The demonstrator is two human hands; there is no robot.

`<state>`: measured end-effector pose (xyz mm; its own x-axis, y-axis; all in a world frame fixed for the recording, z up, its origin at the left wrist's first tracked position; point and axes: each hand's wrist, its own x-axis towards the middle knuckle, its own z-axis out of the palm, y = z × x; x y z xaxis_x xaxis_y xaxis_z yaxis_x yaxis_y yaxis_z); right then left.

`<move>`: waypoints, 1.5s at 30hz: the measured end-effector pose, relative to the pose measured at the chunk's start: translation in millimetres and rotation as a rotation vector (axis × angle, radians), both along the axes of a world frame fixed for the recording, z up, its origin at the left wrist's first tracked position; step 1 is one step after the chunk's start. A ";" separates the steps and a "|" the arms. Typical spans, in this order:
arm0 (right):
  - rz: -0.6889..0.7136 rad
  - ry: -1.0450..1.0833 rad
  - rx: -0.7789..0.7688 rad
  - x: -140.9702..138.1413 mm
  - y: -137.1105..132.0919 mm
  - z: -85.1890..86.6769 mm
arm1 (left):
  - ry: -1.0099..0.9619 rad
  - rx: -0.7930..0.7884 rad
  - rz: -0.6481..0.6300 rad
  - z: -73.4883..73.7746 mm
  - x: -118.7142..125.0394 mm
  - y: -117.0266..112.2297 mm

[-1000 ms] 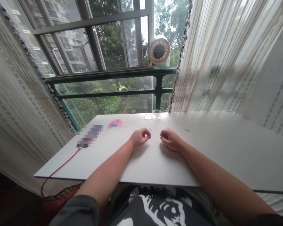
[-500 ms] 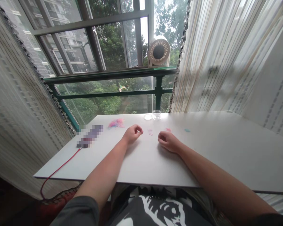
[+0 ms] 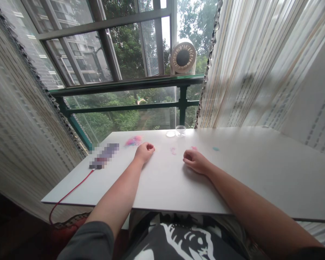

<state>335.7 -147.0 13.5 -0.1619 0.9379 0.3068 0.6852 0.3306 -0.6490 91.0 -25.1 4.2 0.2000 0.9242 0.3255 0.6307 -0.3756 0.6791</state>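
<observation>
My left hand is over the white table, its thumb and fingers closed in a pinch. Whatever may be between the fingertips is too small to make out. Beyond it, to the left, lies a loose pile of tiny pink, purple and blue pieces. My right hand rests on the tabletop with curled fingers, their tips partly hidden. A few pale pink pieces lie between both hands. Just behind the right hand is a small pink cluster, and a teal cluster sits farther right.
A clear round tub and a flat round lid stand at the table's far edge. At left is a blurred-out device with a red cable. A white fan stands by the window railing.
My left hand has moved left, away from the pale pink pieces and closer to the colourful pile, still pinched. The right hand has stayed nearly in place.
</observation>
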 end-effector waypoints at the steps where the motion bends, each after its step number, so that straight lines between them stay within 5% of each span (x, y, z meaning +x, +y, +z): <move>1: 0.001 0.001 -0.003 0.1 0.0 -0.1 | 0.007 -0.006 0.001 -0.2 -0.2 0.3; 20: 0.016 0.034 -0.007 -0.6 0.3 -1.0 | 0.142 -0.069 0.112 8.0 -0.3 -2.3; 32: 0.014 0.024 -0.008 -1.0 -1.2 1.0 | 0.081 0.033 0.226 18.6 -32.5 16.0; 38: 0.025 0.025 -0.032 -1.0 -1.5 0.3 | 0.130 -0.072 -0.140 16.9 -6.6 -11.4; 45: 0.027 0.028 -0.038 -0.6 -0.1 -1.3 | 0.221 -0.057 -0.117 18.1 -1.6 -19.0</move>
<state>335.1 -147.1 12.2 -0.1788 0.9445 0.2757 0.6578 0.3231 -0.6804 89.4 -44.1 22.3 0.3674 0.9060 0.2100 0.7206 -0.4201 0.5516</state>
